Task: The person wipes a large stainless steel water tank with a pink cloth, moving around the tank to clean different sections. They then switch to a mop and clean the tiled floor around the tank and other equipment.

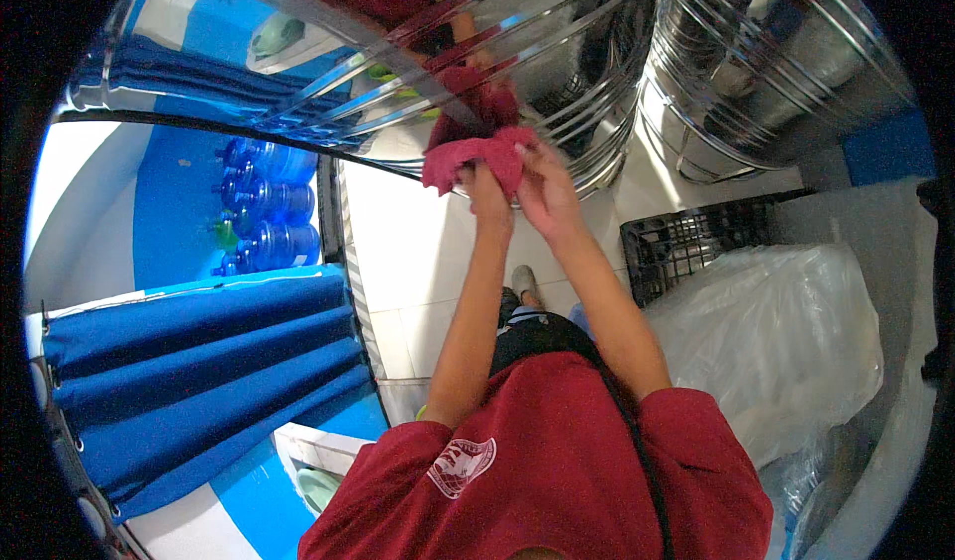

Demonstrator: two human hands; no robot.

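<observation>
A red cloth [470,158] is pressed against the ribbed wall of a large shiny steel tank [557,53]. My left hand [486,194] grips the cloth from below, fingers closed on its lower fold. My right hand [545,188] lies beside it on the cloth's right edge, also holding it against the metal. Both forearms reach up from my red shirt at the bottom. The tank's polished surface mirrors the cloth and my shirt.
A second steel tank [776,63] stands to the right. A black plastic crate [686,247] and a big clear plastic bag [776,341] sit at the right. Blue curtains [189,381] hang at the left, with blue water jugs [264,217] behind. White tiled floor [418,262] lies below.
</observation>
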